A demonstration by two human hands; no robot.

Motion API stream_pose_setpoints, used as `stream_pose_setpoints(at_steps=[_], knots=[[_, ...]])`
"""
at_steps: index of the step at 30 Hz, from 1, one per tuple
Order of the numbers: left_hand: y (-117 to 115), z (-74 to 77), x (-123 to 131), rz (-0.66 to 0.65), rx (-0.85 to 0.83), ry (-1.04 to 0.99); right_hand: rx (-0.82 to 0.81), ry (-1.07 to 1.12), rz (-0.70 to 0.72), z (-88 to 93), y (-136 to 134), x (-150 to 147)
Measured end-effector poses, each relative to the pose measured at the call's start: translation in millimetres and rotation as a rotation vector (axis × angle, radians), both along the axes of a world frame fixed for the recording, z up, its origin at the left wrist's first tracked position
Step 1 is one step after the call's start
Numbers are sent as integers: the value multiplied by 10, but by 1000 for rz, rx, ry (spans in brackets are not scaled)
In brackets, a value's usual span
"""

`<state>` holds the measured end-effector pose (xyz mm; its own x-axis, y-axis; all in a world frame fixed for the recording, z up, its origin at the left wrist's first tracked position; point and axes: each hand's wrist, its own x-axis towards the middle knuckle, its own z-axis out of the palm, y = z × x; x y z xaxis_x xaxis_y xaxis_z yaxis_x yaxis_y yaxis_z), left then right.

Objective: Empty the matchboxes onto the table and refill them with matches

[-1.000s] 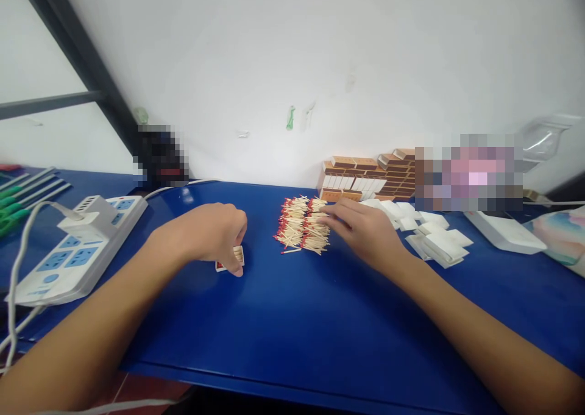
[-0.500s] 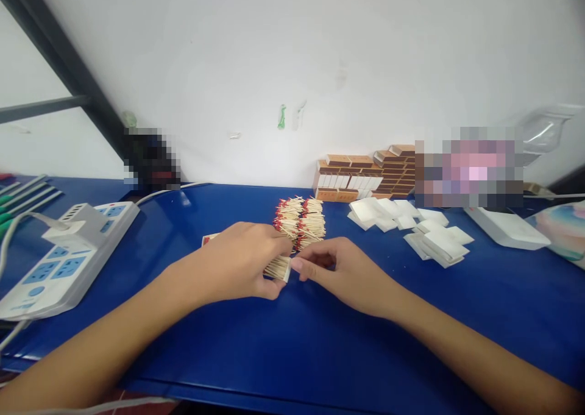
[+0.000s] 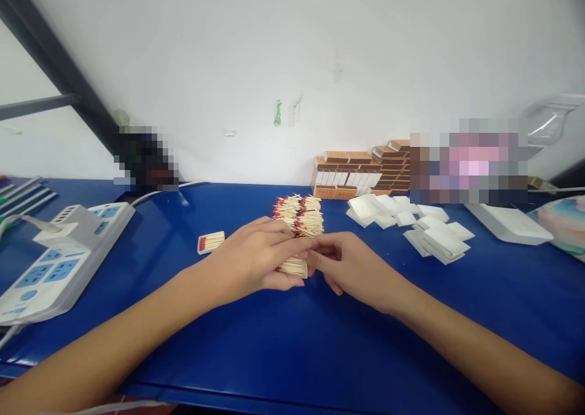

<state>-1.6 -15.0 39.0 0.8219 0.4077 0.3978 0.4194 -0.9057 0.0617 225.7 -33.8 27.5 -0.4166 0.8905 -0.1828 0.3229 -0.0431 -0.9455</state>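
My left hand [image 3: 253, 253] is closed around a white matchbox tray [image 3: 295, 267] packed with matches. At the tray's right end my right hand [image 3: 354, 266] pinches its edge, thumb over the matches, and the fingertips of both hands meet there. Part of the tray is hidden under my left fingers. Just behind my hands lies a pile of loose red-tipped matches [image 3: 311, 217] in two rough columns. Another filled matchbox tray [image 3: 212, 242] rests on the table left of my left hand.
Stacked brown matchboxes [image 3: 347, 177] stand against the wall. White empty trays [image 3: 427, 232] lie scattered at the right, near a white box [image 3: 509, 225]. A power strip [image 3: 59, 269] with a plugged-in adapter occupies the left of the blue table [image 3: 256, 348].
My left hand has moved slightly right with the tray, uncovering the filled tray on the left. My right hand has come onto the held tray's end.
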Motion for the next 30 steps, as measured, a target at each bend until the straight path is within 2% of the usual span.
stream_pose_setpoints(at_steps=[4,13,17,20,25,30], knots=[[5,-46,27,52,77,-82,91,-73,16,40,60,86],[5,-148,99,32,202,-159,95,-184,67,105,128,218],[-31,-193,155,156,135,-125,157,-201,-38,89,167,248],[-25,-247,181,237,48,-99,271,-231,-106,47,175,239],[9,-308,189,329,-70,-155,526,-337,-113,-20,166,213],[16,-326,188,347,-72,-193,635,-409,-105,-17,140,194]])
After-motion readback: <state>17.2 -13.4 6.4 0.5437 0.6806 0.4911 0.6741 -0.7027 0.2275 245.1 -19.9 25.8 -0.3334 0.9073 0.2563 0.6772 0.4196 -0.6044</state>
